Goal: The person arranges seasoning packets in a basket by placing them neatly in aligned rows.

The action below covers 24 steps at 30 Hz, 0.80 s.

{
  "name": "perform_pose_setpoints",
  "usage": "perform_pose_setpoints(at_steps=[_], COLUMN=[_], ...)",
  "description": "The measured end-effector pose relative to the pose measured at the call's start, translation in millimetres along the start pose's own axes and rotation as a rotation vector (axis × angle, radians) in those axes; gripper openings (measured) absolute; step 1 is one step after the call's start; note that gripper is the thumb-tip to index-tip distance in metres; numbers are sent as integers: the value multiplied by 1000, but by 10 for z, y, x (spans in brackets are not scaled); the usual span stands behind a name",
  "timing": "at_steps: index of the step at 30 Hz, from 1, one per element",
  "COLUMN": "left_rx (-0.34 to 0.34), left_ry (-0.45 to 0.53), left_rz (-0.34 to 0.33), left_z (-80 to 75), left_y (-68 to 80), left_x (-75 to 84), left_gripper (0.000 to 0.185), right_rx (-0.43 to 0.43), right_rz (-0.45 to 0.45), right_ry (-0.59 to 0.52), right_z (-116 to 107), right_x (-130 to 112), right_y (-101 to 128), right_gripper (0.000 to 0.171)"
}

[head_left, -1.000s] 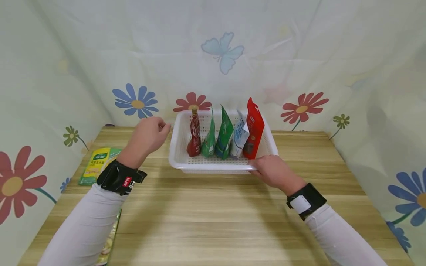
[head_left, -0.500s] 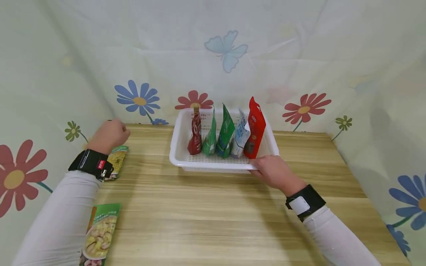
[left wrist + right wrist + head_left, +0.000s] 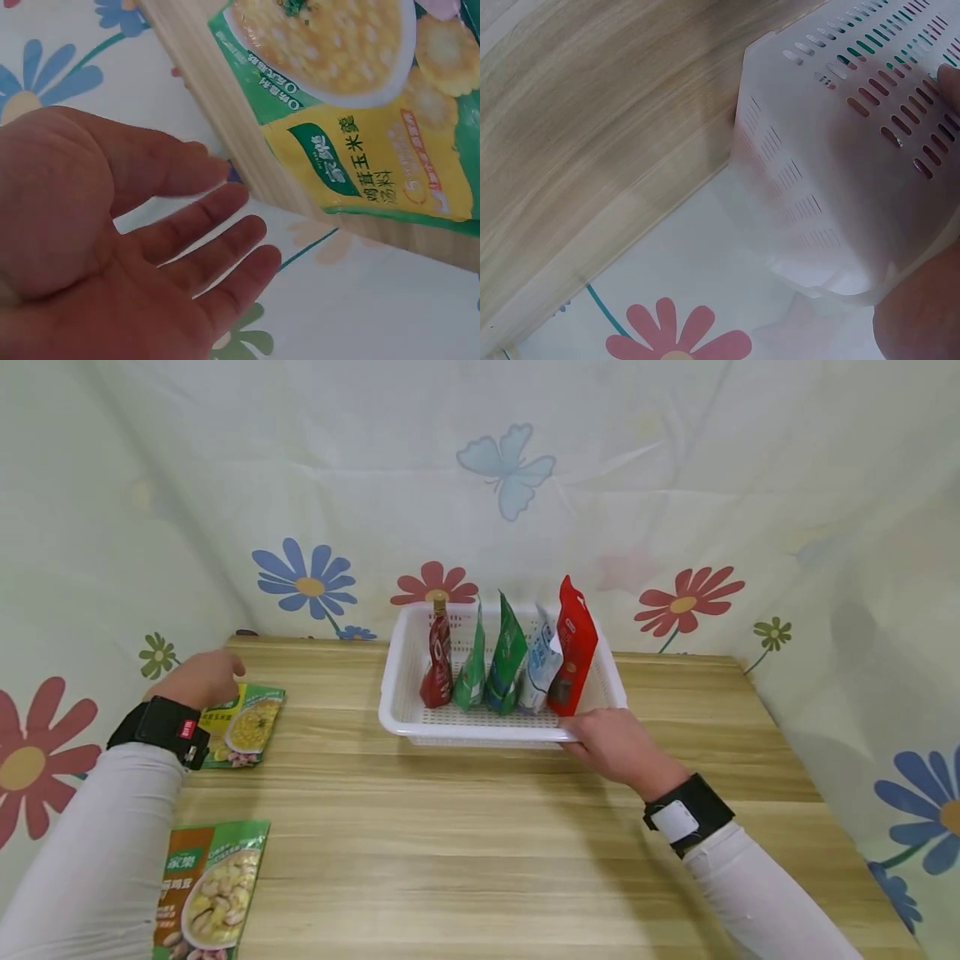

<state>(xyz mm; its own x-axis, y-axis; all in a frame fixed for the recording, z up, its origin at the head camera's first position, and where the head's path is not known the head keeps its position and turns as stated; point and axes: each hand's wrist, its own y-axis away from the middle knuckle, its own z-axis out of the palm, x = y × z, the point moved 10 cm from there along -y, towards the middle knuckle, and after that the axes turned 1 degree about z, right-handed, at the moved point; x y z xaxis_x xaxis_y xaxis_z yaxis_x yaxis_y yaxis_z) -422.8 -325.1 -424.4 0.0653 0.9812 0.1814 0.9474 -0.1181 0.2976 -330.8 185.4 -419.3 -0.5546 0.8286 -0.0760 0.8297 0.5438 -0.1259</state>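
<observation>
Five items stand upright in the basket point(image 3: 397, 710), gripped by the right hand point(image 3: 611, 745), while two packets remain on the bench point(image 3: 480, 827), the open left hand point(image 3: 197, 677) over the corn soup packet point(image 3: 251, 727).

1 basket point(image 3: 393, 706), 5 pkgs point(image 3: 507, 656) inside, maybe; 2 soup packets point(image 3: 251, 727) out.

Bare wooden table point(image 3: 480, 827) lies open between the white basket point(image 3: 397, 710) and the near edge. The corn soup packet point(image 3: 251, 727) and mushroom soup packet point(image 3: 206, 885) lie along the left side (both flat). Five upright pouches point(image 3: 510, 660) fill the basket, and the floral curtain point(image 3: 525, 527) closes off back and sides.
</observation>
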Motion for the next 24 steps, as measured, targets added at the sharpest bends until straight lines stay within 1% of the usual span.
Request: perform_pose_setpoints(at_steps=[2,5,9,11,14,18,20,24], left_rx=[-42,-85,-103,-107,-115,-152,-180,-206], left_ry=[20,38,46,52,85,145,167,158], left_rz=[-8,-10,-15,-12,3,11,-12,-44], left_z=[65,144,213,239,269,324,365,423], left_y=[-9,-30,-65,-91,-112,-110,-109,-130], left_x=[-35,-100,-222,-258,-261,-241,-266,-332], left_gripper=[49,53,59,64,76,86,88,95], right_rx=[-4,-2,13,14,3,0,2,0], right_rz=[5,6,1,2,6,3,-1,-1], right_ry=[-1,6,10,10,9,11,14,18], right_z=[8,10,-4,-14,-17,-16,-12,-1], right_x=[2,1,-10,-6,0,1,-1,3], right_y=[10,20,6,-1,-8,-9,-7,0], right_gripper=[18,18,17,17,17,18,17,17])
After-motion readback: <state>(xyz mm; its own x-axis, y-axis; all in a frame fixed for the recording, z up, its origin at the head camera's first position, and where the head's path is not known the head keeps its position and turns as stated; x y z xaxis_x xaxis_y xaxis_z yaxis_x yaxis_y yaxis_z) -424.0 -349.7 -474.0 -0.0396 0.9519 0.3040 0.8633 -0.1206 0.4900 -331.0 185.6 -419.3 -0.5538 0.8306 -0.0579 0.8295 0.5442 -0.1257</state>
